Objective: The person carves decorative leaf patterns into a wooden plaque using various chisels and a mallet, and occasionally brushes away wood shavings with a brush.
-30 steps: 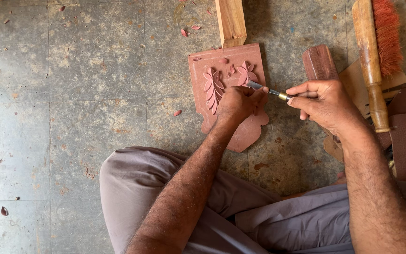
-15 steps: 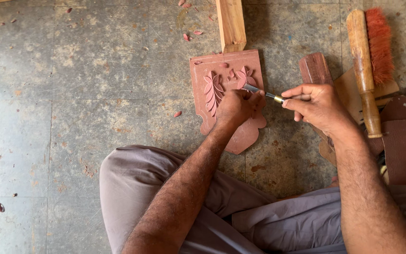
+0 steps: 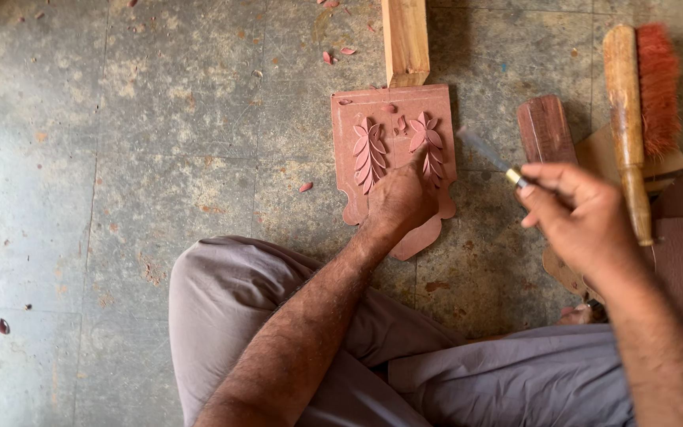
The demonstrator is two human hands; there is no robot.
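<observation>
A reddish carved wooden panel [image 3: 373, 119] with two leaf sprigs lies flat on the stone floor. My left hand [image 3: 401, 198] presses down on its lower middle, fingers spread over the wood. To the right of the panel, my right hand [image 3: 579, 213] grips a thin chisel [image 3: 488, 156] by the handle. The blade points up-left and hovers clear of the carving.
A pale wooden block [image 3: 405, 39] butts against the panel's top edge. A brush [image 3: 634, 103] with a wooden handle and red bristles lies at the right, beside a dark red wood piece [image 3: 545, 128]. Small wood chips dot the floor. My grey-trousered legs fill the bottom.
My right hand has drawn the chisel back to the right, off the carving. My left hand stays pressed on the panel.
</observation>
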